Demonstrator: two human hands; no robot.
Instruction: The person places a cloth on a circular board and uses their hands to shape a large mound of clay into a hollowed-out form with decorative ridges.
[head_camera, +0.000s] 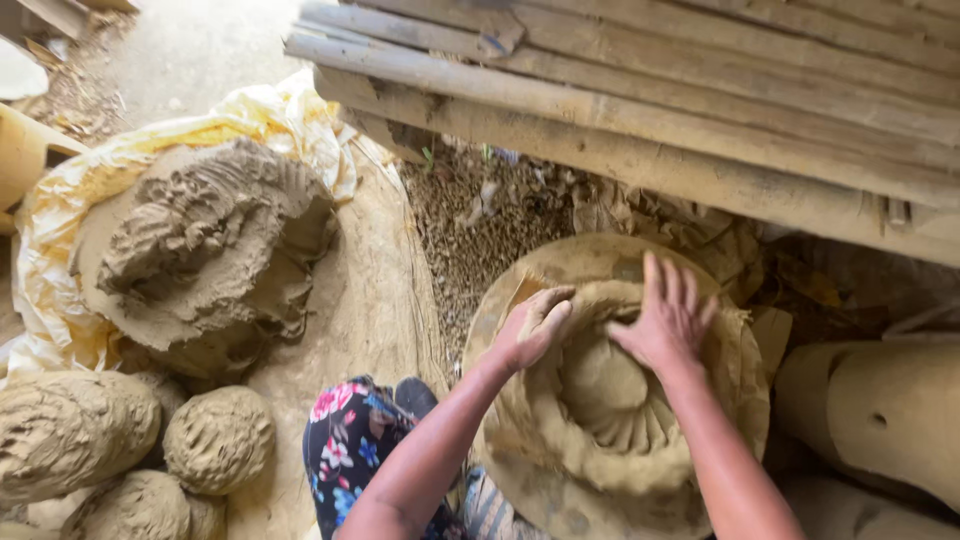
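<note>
Both hands work the wet grey-brown clay vessel on its round turntable, left hand curled gripping the rim, right hand spread flat inside; pinching the wall evenly probably comes next.

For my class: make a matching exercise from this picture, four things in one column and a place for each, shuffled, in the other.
Things:
1. big clay mound
2. round clay lumps
3. wooden poles
4. hands

Places:
A. top right
B. on the clay form, centre
C. on yellow plastic sheet, left
D. bottom left

Pairs: 1-C, 2-D, 3-A, 4-B
</note>
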